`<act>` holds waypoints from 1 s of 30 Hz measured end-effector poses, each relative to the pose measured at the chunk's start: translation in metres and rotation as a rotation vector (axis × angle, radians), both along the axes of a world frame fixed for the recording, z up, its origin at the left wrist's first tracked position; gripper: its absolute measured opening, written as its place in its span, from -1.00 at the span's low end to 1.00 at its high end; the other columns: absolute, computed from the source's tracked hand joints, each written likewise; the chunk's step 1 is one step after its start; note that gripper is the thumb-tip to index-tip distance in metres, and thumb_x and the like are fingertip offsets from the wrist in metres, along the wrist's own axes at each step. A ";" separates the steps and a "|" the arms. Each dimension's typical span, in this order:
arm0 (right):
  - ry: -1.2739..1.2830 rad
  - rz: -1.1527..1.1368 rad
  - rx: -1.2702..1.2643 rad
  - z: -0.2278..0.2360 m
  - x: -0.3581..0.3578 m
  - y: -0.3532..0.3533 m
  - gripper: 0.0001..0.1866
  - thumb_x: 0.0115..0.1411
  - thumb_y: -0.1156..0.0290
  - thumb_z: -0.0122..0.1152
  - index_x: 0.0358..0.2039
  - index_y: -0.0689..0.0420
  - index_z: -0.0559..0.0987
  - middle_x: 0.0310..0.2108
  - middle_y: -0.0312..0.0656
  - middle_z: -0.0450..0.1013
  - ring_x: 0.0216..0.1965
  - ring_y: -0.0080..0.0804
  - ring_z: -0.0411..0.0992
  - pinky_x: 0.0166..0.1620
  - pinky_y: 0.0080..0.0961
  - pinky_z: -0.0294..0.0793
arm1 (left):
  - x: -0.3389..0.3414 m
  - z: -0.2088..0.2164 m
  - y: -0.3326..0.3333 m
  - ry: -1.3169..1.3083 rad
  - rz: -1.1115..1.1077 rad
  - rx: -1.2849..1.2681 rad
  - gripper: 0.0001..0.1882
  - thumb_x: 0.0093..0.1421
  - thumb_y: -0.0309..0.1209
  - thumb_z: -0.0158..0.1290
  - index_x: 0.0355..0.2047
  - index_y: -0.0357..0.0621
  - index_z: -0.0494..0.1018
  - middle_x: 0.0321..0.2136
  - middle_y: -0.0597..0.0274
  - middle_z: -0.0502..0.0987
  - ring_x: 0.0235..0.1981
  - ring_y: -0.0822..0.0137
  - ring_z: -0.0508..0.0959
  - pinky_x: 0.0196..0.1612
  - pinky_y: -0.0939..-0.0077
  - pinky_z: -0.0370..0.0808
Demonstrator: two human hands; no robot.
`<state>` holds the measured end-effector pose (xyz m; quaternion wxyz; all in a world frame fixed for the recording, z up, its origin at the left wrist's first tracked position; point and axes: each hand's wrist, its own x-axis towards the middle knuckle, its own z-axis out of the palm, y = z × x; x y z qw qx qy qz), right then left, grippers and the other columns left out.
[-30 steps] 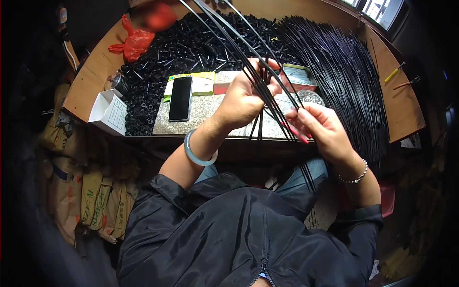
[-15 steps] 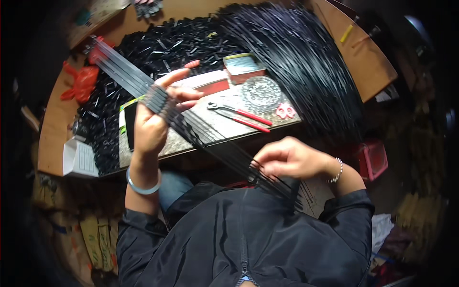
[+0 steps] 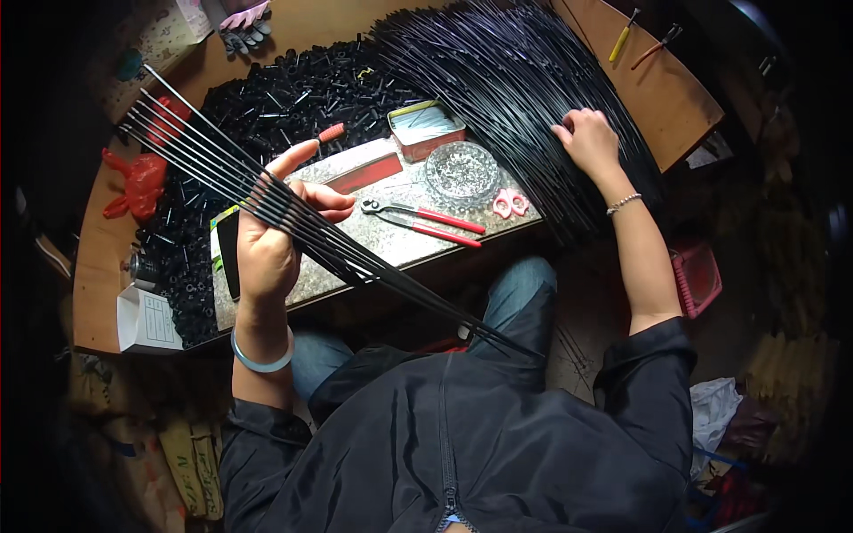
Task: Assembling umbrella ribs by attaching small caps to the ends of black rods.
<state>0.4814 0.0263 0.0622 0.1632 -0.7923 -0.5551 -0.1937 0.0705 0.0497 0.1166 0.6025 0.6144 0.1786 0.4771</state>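
My left hand (image 3: 271, 240) is closed around a fanned bunch of thin black rods (image 3: 355, 253), which slants from the upper left down toward my lap. A ribbed orange-red finger cover (image 3: 331, 132) sits on its outstretched index finger. At the upper right, my right hand (image 3: 591, 142) rests on a large heap of similar black rods (image 3: 524, 98). Its thumb stands apart from the bent fingers, and no rod shows in its grasp. Red-handled pliers (image 3: 426, 222) lie on the work surface between the hands.
Small black parts (image 3: 293, 98) form a pile at the back left. Near the middle are a glass dish (image 3: 462, 171) of tiny pieces, an open tin (image 3: 426, 129) and pink-handled scissors (image 3: 511, 203). A white box (image 3: 147, 318) and red plastic bag (image 3: 138, 182) sit left.
My right hand has left the lower ends of the held rods and moved up and right to the heap. The left hand keeps its bunch, its rods now fanned wider at the top.
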 end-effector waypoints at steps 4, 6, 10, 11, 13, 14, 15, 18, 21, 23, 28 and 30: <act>0.159 -0.051 -0.013 -0.001 0.001 0.011 -0.76 0.10 0.21 0.09 -0.48 0.12 0.53 -0.41 -0.07 0.49 -0.33 -0.06 0.46 -0.27 -0.18 0.45 | -0.001 -0.001 -0.002 0.004 -0.001 -0.012 -0.61 0.25 -0.53 -0.27 0.07 -0.47 0.13 -0.46 0.00 0.51 -0.35 0.21 0.56 -0.21 0.37 0.54; 0.126 -0.052 0.123 0.003 0.017 0.011 -0.75 0.17 0.19 -0.02 -0.40 0.09 0.52 -0.46 0.02 0.48 -0.39 0.06 0.44 -0.32 -0.12 0.43 | -0.002 -0.002 -0.002 0.006 0.008 -0.025 -0.61 0.24 -0.53 -0.27 0.07 -0.47 0.13 -0.46 0.01 0.51 -0.35 0.22 0.56 -0.21 0.37 0.54; 0.072 -0.085 -0.100 0.035 0.023 -0.006 -0.74 0.17 0.18 -0.03 -0.38 0.06 0.53 -0.38 -0.04 0.49 -0.30 -0.05 0.46 -0.25 -0.16 0.43 | -0.006 -0.006 0.003 0.001 -0.004 -0.019 -0.58 0.23 -0.53 -0.23 0.09 -0.46 0.10 -0.44 -0.03 0.50 -0.36 0.19 0.57 -0.20 0.35 0.55; 0.073 -0.068 -0.106 0.038 0.025 -0.009 -0.75 0.16 0.18 -0.02 -0.38 0.06 0.54 -0.37 -0.05 0.49 -0.29 -0.06 0.46 -0.24 -0.17 0.44 | -0.006 -0.007 0.005 -0.009 -0.022 -0.006 -0.53 0.22 -0.52 -0.20 0.12 -0.46 0.05 -0.42 -0.08 0.50 -0.36 0.16 0.57 -0.19 0.33 0.56; 0.088 -0.061 -0.198 0.032 0.036 -0.014 -0.74 0.15 0.17 0.00 -0.40 0.05 0.56 -0.35 -0.09 0.49 -0.26 -0.08 0.45 -0.22 -0.19 0.43 | -0.003 -0.007 0.006 -0.011 -0.030 0.000 -0.53 0.22 -0.53 -0.21 0.12 -0.46 0.05 -0.42 -0.07 0.49 -0.36 0.16 0.57 -0.18 0.31 0.56; 0.107 -0.061 -0.199 0.029 0.043 -0.016 -0.74 0.14 0.17 0.01 -0.40 0.06 0.56 -0.34 -0.10 0.49 -0.26 -0.07 0.44 -0.21 -0.18 0.43 | -0.002 -0.007 0.005 -0.018 -0.035 -0.007 -0.53 0.22 -0.53 -0.21 0.12 -0.46 0.05 -0.43 -0.07 0.49 -0.36 0.16 0.57 -0.18 0.31 0.56; 0.164 -0.084 -0.144 0.040 0.040 -0.019 -0.74 0.15 0.19 -0.01 -0.38 0.08 0.56 -0.34 -0.07 0.49 -0.27 -0.04 0.44 -0.20 -0.19 0.42 | -0.003 -0.008 0.005 -0.010 -0.027 -0.004 -0.53 0.22 -0.53 -0.20 0.12 -0.45 0.06 -0.43 -0.07 0.49 -0.36 0.16 0.57 -0.19 0.30 0.56; 0.193 0.039 0.057 0.056 0.060 -0.039 -0.74 0.17 0.25 -0.05 -0.36 0.12 0.56 -0.37 -0.03 0.48 -0.28 -0.01 0.43 -0.23 -0.24 0.41 | -0.001 -0.007 0.003 0.010 -0.014 -0.013 -0.59 0.26 -0.49 -0.24 0.09 -0.41 0.13 -0.46 0.00 0.51 -0.36 0.22 0.57 -0.21 0.39 0.53; -0.083 0.104 0.301 0.089 0.053 -0.072 -0.77 0.18 0.32 0.01 -0.32 0.19 0.55 -0.61 -0.06 0.43 -0.60 -0.33 0.41 -0.46 -0.43 0.36 | -0.001 -0.006 0.004 0.004 -0.019 -0.026 -0.59 0.27 -0.46 -0.23 0.09 -0.41 0.13 -0.45 0.00 0.51 -0.36 0.23 0.56 -0.21 0.40 0.53; 0.072 0.070 0.212 0.115 0.054 -0.090 -0.78 0.18 0.33 0.02 -0.31 0.18 0.56 -0.66 -0.14 0.39 -0.64 -0.47 0.36 -0.50 -0.53 0.31 | 0.002 -0.004 0.004 0.032 0.000 0.008 -0.58 0.27 -0.44 -0.22 0.10 -0.41 0.13 -0.45 0.01 0.51 -0.36 0.24 0.56 -0.21 0.41 0.52; 0.225 0.085 0.274 0.149 0.029 -0.118 -0.78 0.17 0.37 0.06 -0.29 0.25 0.55 -0.71 -0.25 0.31 -0.67 -0.67 0.22 -0.54 -0.67 0.23 | 0.003 -0.002 0.004 -0.012 -0.008 -0.058 -0.56 0.26 -0.43 -0.18 0.13 -0.33 0.12 -0.02 -0.10 0.34 -0.23 0.22 0.53 -0.17 0.37 0.53; 0.223 0.205 0.371 0.140 0.008 -0.125 -0.80 0.17 0.42 0.06 -0.27 0.26 0.55 -0.70 -0.26 0.34 -0.67 -0.67 0.23 -0.55 -0.67 0.22 | 0.010 -0.005 0.008 -0.010 0.001 -0.068 -0.56 0.26 -0.43 -0.18 0.15 -0.24 0.12 0.03 -0.04 0.31 -0.08 0.20 0.46 -0.15 0.31 0.53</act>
